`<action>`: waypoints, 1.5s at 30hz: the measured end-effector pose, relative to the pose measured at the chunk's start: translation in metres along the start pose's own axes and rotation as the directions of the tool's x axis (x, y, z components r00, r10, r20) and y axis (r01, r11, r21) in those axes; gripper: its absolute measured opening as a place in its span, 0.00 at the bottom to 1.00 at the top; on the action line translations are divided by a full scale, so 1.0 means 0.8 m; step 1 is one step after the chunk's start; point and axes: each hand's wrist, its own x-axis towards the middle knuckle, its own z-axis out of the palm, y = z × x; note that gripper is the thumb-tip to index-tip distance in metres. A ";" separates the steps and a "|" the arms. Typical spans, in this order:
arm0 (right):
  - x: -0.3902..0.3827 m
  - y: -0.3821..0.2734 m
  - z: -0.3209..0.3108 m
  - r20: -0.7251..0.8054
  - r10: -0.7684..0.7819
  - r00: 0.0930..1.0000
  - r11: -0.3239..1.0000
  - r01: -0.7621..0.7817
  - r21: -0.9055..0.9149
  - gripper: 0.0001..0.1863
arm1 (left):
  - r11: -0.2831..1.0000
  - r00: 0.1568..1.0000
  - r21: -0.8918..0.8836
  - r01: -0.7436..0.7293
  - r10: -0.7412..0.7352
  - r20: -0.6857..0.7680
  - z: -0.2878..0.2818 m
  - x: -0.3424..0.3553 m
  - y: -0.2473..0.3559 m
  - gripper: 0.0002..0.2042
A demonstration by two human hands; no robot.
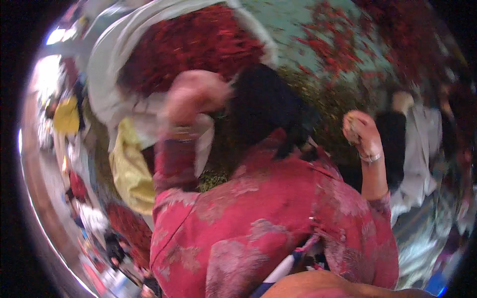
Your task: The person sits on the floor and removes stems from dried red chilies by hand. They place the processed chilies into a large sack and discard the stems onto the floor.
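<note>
Because the frame is badly smeared by motion, we report only what reads with confidence. At the lower edge a tan rounded shape (323,287) may be the wearer's forearm. Neither of the wearer's own hands shows, so we cannot tell their grip.

Filling the lower centre is a co-worker (268,223) in a red patterned garment, seen from behind, with dark hair (261,104). Both arms are raised, apparently to work over the material ahead. The co-worker's left hand (196,94) at centre left is too blurred to judge. The co-worker's right hand (360,130) at centre right is a closed fist around something small and pale.

Beyond the hair lies a greenish litter (328,99). At upper centre a heap of red chillies (194,44) sits on a pale sheet (107,59), which keeps it off the floor.
</note>
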 end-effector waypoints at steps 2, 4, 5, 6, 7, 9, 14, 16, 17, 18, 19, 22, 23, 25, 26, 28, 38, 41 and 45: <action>-0.004 -0.001 -0.010 -0.088 0.017 0.996 0.999 -0.020 -0.036 0.07 | 0.901 0.843 0.433 -0.036 0.261 -0.471 -0.073 0.007 0.002 0.10; 0.003 0.016 -0.027 -0.050 0.042 0.998 0.999 -0.041 0.014 0.07 | 0.408 0.616 0.818 0.406 0.539 -0.575 -0.145 -0.005 0.014 0.15; 0.004 0.022 -0.034 -0.070 0.054 0.996 0.998 -0.057 -0.041 0.09 | -0.280 0.675 0.713 0.643 0.646 -0.355 -0.141 -0.012 0.026 0.16; 0.006 0.027 -0.035 -0.120 0.081 0.989 0.985 -0.098 -0.140 0.09 | 0.028 0.612 0.793 0.609 0.619 -0.492 -0.129 -0.006 0.032 0.15; 0.007 0.029 -0.036 -0.166 0.103 0.981 0.959 -0.142 -0.244 0.09 | 0.343 0.556 0.773 0.534 0.547 -0.626 -0.110 0.004 0.027 0.15; 0.013 0.043 -0.040 -0.254 0.080 0.964 0.904 -0.177 -0.389 0.10 | 0.414 0.620 0.858 0.303 0.598 -0.508 -0.091 0.027 0.002 0.12; 0.030 0.076 -0.041 -0.261 0.076 0.962 0.872 -0.191 -0.451 0.11 | 0.478 0.856 0.870 0.123 0.392 -0.337 -0.035 0.057 -0.075 0.08; 0.034 0.079 -0.042 -0.220 0.107 0.970 0.892 -0.191 -0.410 0.10 | 0.508 0.813 0.836 0.205 0.387 -0.435 -0.036 0.043 -0.086 0.08; 0.034 0.081 -0.043 -0.212 0.110 0.971 0.890 -0.191 -0.415 0.10 | 0.515 0.774 0.826 0.231 0.417 -0.476 -0.045 0.034 -0.095 0.08; 0.034 0.082 -0.045 -0.211 0.108 0.971 0.889 -0.190 -0.417 0.10 | 0.521 0.735 0.817 0.249 0.448 -0.509 -0.054 0.028 -0.102 0.08; 0.034 0.083 -0.047 -0.212 0.107 0.971 0.890 -0.189 -0.416 0.10 | 0.436 0.685 0.833 0.341 0.491 -0.538 -0.072 0.019 -0.106 0.08; 0.038 0.089 -0.051 -0.211 0.077 0.974 0.889 -0.163 -0.429 0.10 | 0.233 0.569 0.804 0.547 0.602 -0.561 -0.130 -0.006 -0.111 0.07; 0.040 0.091 -0.050 -0.208 0.085 0.974 0.888 -0.169 -0.427 0.10 | 0.195 0.556 0.789 0.583 0.612 -0.562 -0.145 -0.011 -0.111 0.07; 0.042 0.091 -0.048 -0.214 0.093 0.972 0.884 -0.180 -0.431 0.11 | 0.132 0.530 0.756 0.641 0.637 -0.560 -0.166 -0.012 -0.115 0.08; 0.042 0.093 -0.047 -0.199 0.091 0.976 0.888 -0.170 -0.427 0.11 | 0.099 0.545 0.762 0.640 0.640 -0.541 -0.174 -0.011 -0.115 0.08; 0.042 0.099 -0.045 -0.169 0.087 0.982 0.895 -0.151 -0.419 0.11 | 0.033 0.576 0.770 0.637 0.644 -0.504 -0.188 -0.012 -0.116 0.09; 0.026 0.094 -0.039 -0.185 0.088 0.979 0.913 -0.154 -0.377 0.09 | 0.062 0.605 0.721 0.690 0.498 -0.621 -0.197 -0.021 -0.125 0.13; 0.025 0.099 -0.038 -0.172 0.087 0.981 0.908 -0.149 -0.391 0.09 | 0.120 0.605 0.736 0.666 0.490 -0.627 -0.191 -0.025 -0.129 0.15; 0.020 0.100 -0.026 -0.196 0.070 0.978 0.910 -0.144 -0.388 0.10 | 0.083 0.609 0.687 0.722 0.396 -0.687 -0.190 -0.020 -0.133 0.16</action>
